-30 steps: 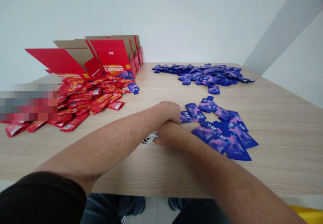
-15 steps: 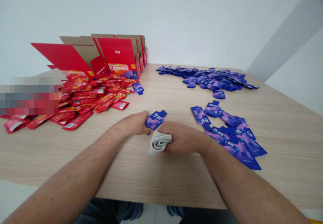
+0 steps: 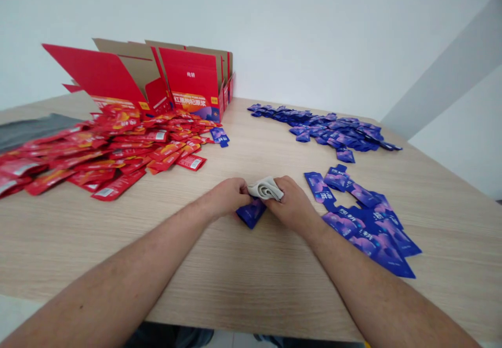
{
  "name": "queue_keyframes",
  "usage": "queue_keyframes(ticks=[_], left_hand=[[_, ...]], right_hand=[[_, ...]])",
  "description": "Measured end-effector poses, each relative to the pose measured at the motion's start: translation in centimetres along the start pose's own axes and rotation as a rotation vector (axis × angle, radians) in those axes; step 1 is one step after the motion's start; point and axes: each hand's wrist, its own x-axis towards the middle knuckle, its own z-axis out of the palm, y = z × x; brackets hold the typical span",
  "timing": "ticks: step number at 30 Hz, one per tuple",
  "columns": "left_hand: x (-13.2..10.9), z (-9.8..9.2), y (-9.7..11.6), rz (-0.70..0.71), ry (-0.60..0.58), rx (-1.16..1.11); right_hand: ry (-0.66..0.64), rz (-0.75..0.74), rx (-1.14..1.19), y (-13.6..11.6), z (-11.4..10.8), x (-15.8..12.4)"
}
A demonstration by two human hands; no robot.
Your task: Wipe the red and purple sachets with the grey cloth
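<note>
Between my two hands, above the table, is a blue pouch (image 3: 251, 213) with its lower end hanging toward me. My left hand (image 3: 231, 196) is closed on the pouch's left side. In my right hand (image 3: 291, 201) is a folded, rolled whitish cloth (image 3: 265, 187), which lies over the upper part of the pouch and hides it. To the right of my right hand, several flat blue pouches (image 3: 364, 217) overlap in a loose group on the table.
A pile of red pouches (image 3: 129, 146) covers the left side, with one blue pouch (image 3: 219, 136) at its right edge. Open red cartons (image 3: 192, 78) stand behind it. More blue pouches (image 3: 333, 128) are heaped at the back right. Grey material (image 3: 39, 128) lies far left.
The cloth in my right hand has moved up onto the pouch. The pouch has turned so its lower end points toward me. The blurred patch at the far left is gone.
</note>
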Motion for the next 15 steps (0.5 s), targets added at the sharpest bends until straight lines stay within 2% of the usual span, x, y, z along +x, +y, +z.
queue_keyframes(ticks=[2, 4, 7, 11, 15], left_hand=[[0.2, 0.2, -0.1, -0.043, -0.06, -0.144], [0.4, 0.2, -0.1, -0.073, -0.082, -0.187], [0.5, 0.1, -0.1, -0.06, 0.002, -0.012], [0.3, 0.2, 0.2, 0.038, 0.116, 0.179], [0.1, 1.1, 0.3, 0.147, 0.224, 0.113]], right_hand=[[0.005, 0.02, -0.001, 0.2, 0.3, 0.1], [0.01, 0.034, 0.001, 0.2, 0.5, 0.1], [0.014, 0.04, 0.009, 0.2, 0.6, 0.0], [0.081, 0.015, 0.006, 0.2, 0.5, -0.1], [0.188, -0.046, -0.05, 0.0, -0.3, -0.3]])
